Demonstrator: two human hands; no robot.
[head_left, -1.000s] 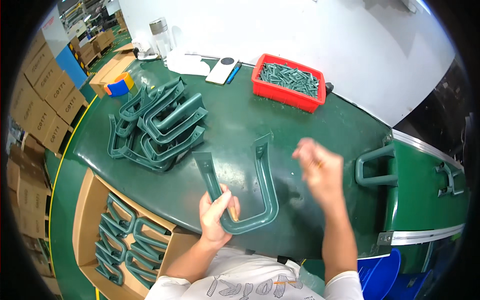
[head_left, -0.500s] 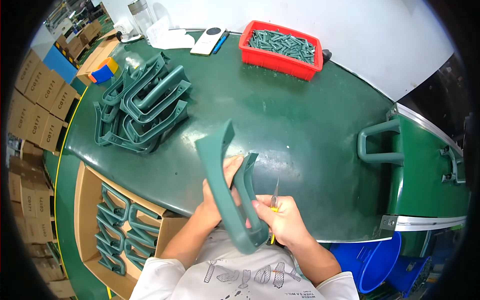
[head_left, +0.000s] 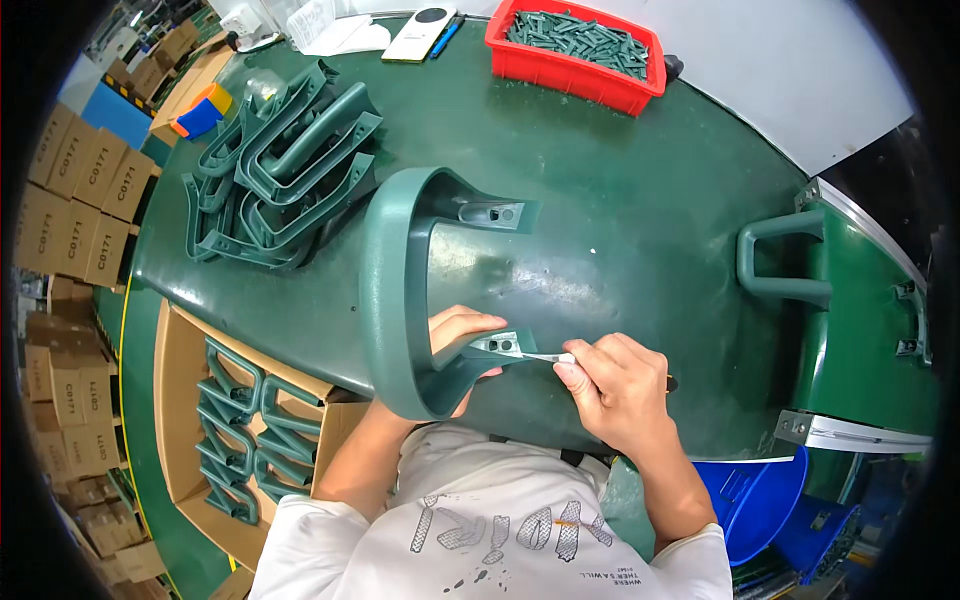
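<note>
Handle (head_left: 395, 290) now tipped sideways vs before; left hand (head_left: 455, 335) grips it, right hand (head_left: 610, 385) pinches blade (head_left: 545, 356).

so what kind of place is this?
Looks like a factory finishing or packing bench. A pile of identical green plastic handles lies on the green table, a red bin holds small parts, and a cardboard box holds more handles.

U-shaped green handle (head_left: 400, 290) lifted off table (head_left: 620, 200), turned on edge, brought close under camera; open ends swung to point right. Left hand (head_left: 455, 340) shifted from bend to near end, gripping inside. Right hand (head_left: 615, 385) came down from mid-air, put small blade (head_left: 548, 356) against that end. Head view tilted fwd.
</note>
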